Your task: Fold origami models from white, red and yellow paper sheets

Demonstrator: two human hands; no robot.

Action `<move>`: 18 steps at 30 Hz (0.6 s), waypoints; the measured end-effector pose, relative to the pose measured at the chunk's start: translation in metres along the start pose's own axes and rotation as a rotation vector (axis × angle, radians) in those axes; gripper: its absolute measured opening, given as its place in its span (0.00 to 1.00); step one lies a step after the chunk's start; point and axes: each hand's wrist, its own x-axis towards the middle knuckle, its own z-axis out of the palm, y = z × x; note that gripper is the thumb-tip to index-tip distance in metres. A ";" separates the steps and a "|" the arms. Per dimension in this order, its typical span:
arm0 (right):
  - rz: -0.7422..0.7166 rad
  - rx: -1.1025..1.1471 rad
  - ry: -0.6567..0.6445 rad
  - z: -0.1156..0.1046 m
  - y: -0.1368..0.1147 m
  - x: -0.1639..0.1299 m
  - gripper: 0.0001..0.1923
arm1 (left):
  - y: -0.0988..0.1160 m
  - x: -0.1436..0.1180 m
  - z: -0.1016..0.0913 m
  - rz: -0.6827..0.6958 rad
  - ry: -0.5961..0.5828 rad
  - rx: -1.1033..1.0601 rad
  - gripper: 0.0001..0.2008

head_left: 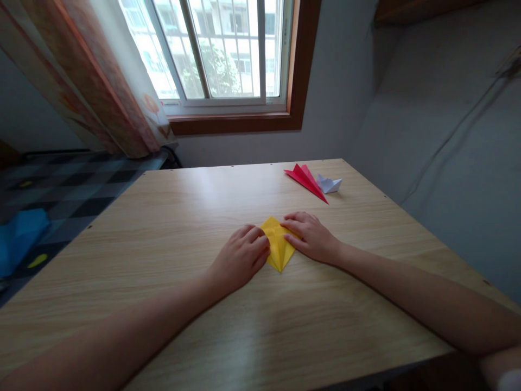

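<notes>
A folded yellow paper (277, 247) lies flat near the middle of the wooden table (171, 217), pointed end toward me. My left hand (241, 256) presses on its left edge with curled fingers. My right hand (311, 237) rests on its right edge, fingers laid over the paper. Both hands hold the paper down against the table.
A folded red paper (306, 180) and a small folded white paper (329, 184) lie at the table's far right. A window with a curtain (122, 92) is behind the table. A bed with a checked cover (61, 190) stands to the left, a wall to the right.
</notes>
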 end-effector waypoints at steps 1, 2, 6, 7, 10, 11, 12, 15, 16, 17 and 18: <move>0.000 0.002 0.001 0.000 0.000 0.000 0.17 | -0.002 -0.001 0.003 -0.015 0.025 -0.017 0.10; -0.003 0.005 0.003 0.001 0.000 0.000 0.17 | -0.005 -0.001 0.006 -0.030 0.050 -0.027 0.09; 0.001 0.033 0.014 0.000 -0.001 0.000 0.16 | -0.013 -0.004 0.017 -0.065 0.039 -0.119 0.19; 0.005 0.049 0.020 0.000 -0.001 0.000 0.16 | -0.014 -0.005 0.018 -0.087 0.024 -0.141 0.21; 0.012 0.148 0.049 -0.003 -0.001 0.002 0.14 | -0.016 -0.004 0.019 -0.124 -0.008 -0.185 0.25; 0.015 0.196 0.065 -0.004 -0.001 0.003 0.13 | -0.016 -0.004 0.019 -0.126 -0.011 -0.196 0.26; 0.020 0.248 0.082 -0.005 0.000 0.004 0.13 | -0.016 -0.004 0.018 -0.126 -0.013 -0.209 0.26; 0.059 0.382 0.139 -0.007 0.002 0.006 0.15 | -0.016 -0.004 0.019 -0.139 -0.007 -0.245 0.29; 0.073 0.406 0.152 -0.007 0.003 0.007 0.16 | -0.016 -0.004 0.019 -0.145 -0.002 -0.255 0.30; 0.085 0.418 0.157 -0.007 0.003 0.007 0.18 | -0.016 -0.004 0.020 -0.150 0.005 -0.265 0.31; 0.092 0.418 0.152 -0.008 0.003 0.007 0.19 | -0.016 -0.005 0.020 -0.155 0.014 -0.275 0.31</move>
